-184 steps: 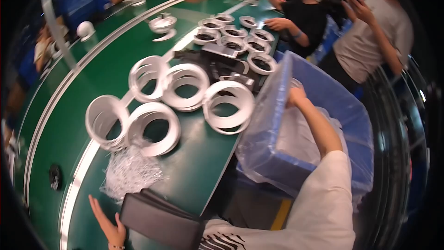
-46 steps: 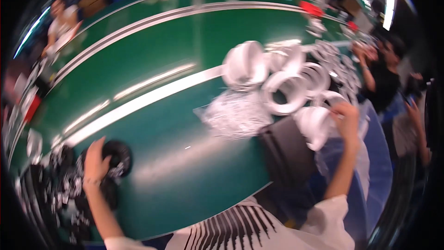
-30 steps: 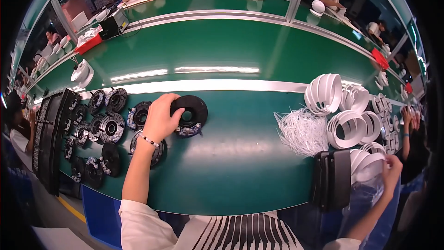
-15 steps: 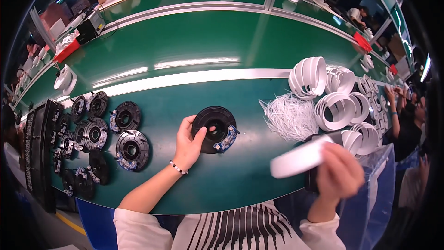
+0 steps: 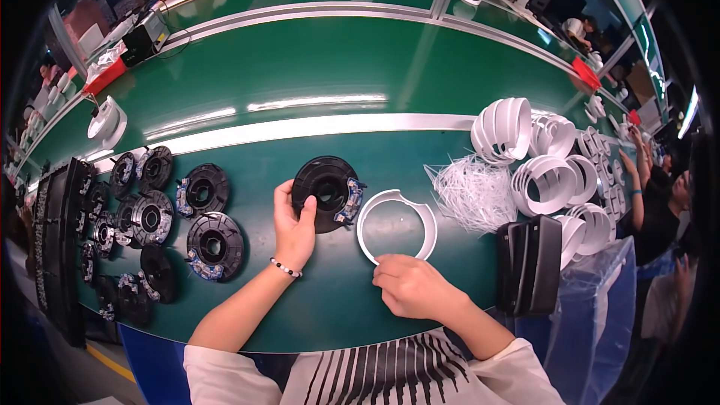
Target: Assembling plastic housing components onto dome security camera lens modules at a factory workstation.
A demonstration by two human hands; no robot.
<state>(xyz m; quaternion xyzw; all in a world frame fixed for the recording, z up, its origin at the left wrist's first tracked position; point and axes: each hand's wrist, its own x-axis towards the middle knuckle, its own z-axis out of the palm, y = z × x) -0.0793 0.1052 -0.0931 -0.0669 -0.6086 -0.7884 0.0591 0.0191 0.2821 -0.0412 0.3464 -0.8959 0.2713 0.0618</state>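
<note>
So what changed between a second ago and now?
The left hand has brought the black disc rightward, away from the other discs. The right hand, then at the nearest ring stack, now holds a white ring farther left, beside that disc. The heap of white strips and the dark cases stayed put.

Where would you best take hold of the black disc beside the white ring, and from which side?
The black disc is probably best taken by its left rim, from the left. The blue circuit board lines part of the right edge, so holding there might press on it. The left grip is on the left side.
</note>
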